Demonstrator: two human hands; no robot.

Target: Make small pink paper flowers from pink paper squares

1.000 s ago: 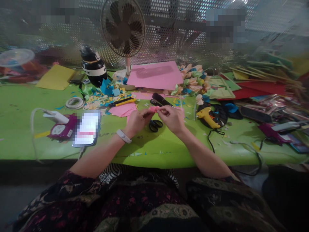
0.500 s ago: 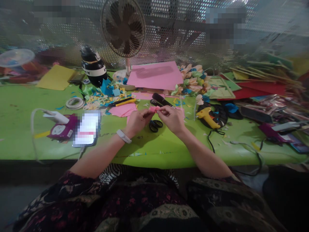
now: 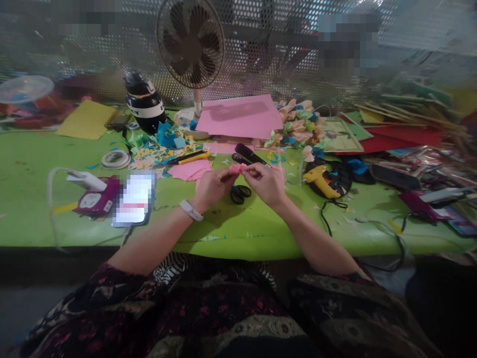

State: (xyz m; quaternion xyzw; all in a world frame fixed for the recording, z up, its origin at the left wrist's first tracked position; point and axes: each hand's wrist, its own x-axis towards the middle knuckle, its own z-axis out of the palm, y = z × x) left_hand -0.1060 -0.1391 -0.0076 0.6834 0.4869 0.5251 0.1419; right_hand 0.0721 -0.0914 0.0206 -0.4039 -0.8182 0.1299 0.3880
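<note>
Two hands: left hand [image 3: 213, 187], right hand [image 3: 267, 185], grip pinched closed on pink paper [image 3: 237, 169]
Pink paper: over tabletop [image 3: 238, 226], scissors [image 3: 239, 193] at 6 o'clock
Fingers [image 3: 255, 170]: barely shifted just now; work seems unfinished

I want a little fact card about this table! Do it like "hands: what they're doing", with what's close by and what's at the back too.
left hand: pinching small pink paper
right hand: pinching the same piece
left wrist: white band
table cover: green
just below the fingers: dark-handled scissors, lying on the table cover
left side: white tape roll, lit phone
right side: yellow glue gun
back: fan, black bottle, big pink sheet
</note>
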